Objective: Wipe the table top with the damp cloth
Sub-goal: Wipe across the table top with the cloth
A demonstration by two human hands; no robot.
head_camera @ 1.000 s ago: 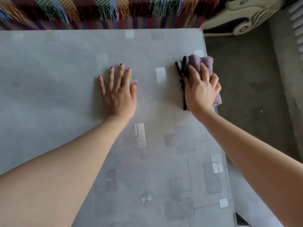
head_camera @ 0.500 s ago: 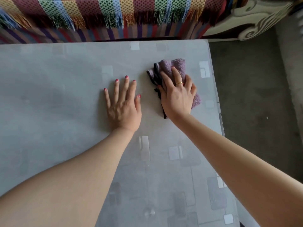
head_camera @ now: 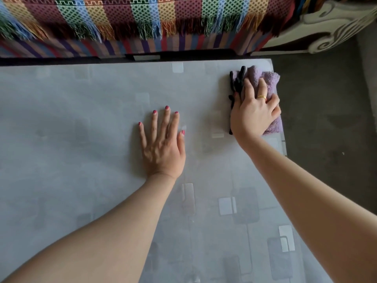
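The grey table top (head_camera: 71, 139) with faint square patterns fills most of the view. A bunched purple cloth with a black edge (head_camera: 269, 82) lies at the table's far right corner, its right side hanging just past the edge. My right hand (head_camera: 255, 111) presses down on the cloth with the fingers curled over it. My left hand (head_camera: 163, 146) lies flat on the table in the middle, fingers spread, holding nothing.
A sofa with a striped, fringed multicolour throw (head_camera: 142, 19) runs along the table's far edge. Its carved white armrest (head_camera: 330, 25) is at the upper right. Dark grey floor (head_camera: 330, 119) lies beyond the table's right edge.
My right hand slid the cloth left toward my left hand, then back right and farther away to the table's far right corner. My left hand stayed planted flat.
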